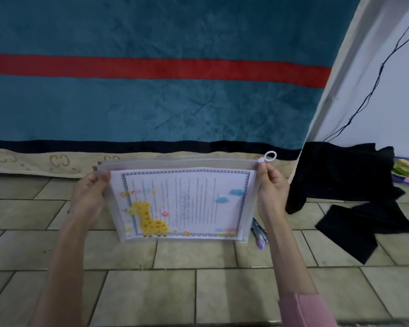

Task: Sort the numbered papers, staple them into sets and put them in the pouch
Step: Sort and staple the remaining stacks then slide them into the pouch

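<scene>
Translucent plastic zip pouch, giraffe-printed papers inside. My left hand grips its left edge; right hand pinches the white ring zipper pull.

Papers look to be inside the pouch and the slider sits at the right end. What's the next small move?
Probably lay the pouch flat on the tiled floor. The papers sit inside, the zip slider is at the right end by the right hand, and the left hand grips the other edge.

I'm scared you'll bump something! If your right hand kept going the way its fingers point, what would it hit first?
Probably the pouch's zipper pull: the right hand points up and away, fingertips just beneath it. Beyond lies the blue blanket, though depth is unclear.
</scene>
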A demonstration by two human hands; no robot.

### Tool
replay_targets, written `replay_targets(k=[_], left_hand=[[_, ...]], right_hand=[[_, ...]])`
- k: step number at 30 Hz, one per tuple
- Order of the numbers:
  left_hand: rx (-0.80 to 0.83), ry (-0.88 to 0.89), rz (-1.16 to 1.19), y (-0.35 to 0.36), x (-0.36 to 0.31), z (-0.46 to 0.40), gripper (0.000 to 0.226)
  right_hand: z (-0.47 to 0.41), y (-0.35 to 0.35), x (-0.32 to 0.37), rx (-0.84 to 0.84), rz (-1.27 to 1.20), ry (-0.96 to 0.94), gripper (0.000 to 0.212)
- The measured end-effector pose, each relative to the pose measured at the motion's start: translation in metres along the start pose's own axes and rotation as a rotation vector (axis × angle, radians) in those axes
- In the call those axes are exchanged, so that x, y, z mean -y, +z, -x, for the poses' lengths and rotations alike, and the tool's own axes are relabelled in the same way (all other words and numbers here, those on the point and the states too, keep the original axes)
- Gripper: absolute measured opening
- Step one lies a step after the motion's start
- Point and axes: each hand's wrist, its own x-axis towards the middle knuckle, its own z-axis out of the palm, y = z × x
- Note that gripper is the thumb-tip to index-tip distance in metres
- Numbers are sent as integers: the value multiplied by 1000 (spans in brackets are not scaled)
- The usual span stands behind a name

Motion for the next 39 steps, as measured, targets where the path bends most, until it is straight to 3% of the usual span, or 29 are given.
replay_targets(k=[2, 3, 5, 6, 8, 11, 13, 15, 18, 23, 28, 31, 36, 39], left_hand=[[-103, 47, -67, 7, -9, 6, 24], [-211, 103, -119, 14, -16, 11, 36], [-472, 324, -283, 33, -34, 26, 43], [-514, 472, -381, 49, -43, 34, 38], [-295, 647, -462, 92, -58, 47, 21], [314, 597, -558, 168, -68, 57, 18], [585, 535, -698, 211, -70, 62, 28], [696, 494, -786, 236, -68, 60, 33], [743, 497, -893, 250, -64, 55, 19], [555, 657, -938, 243, -65, 52, 14], [360, 701, -975, 205, -53, 38, 18], [245, 648, -1019, 172, -54, 25, 17], [55, 560, -1170, 93, -69, -1, 18], [-63, 430, -1135, 40, -74, -12, 19]], right_hand=[[0, 1, 1, 4, -40, 54, 22], [0, 0, 1, 9, -56, 70, 20], [2, -2, 1, 18, -73, 75, 16], [3, -3, 1, 16, -78, 75, 15], [4, -5, 1, 7, -100, 80, 14], [5, -6, 1, 39, -103, 72, 19], [5, -7, 0, 83, -130, 80, 19], [4, -10, 0, 115, -161, 87, 22], [3, -12, 0, 123, -170, 101, 22], [-1, -12, -5, 84, -174, 99, 38], [0, -8, -6, 60, -46, 8, 24], [1, -4, -8, 48, -37, -19, 7], [-8, -9, -15, -47, -26, -24, 9], [-11, -13, -18, -41, -3, -33, 10]])
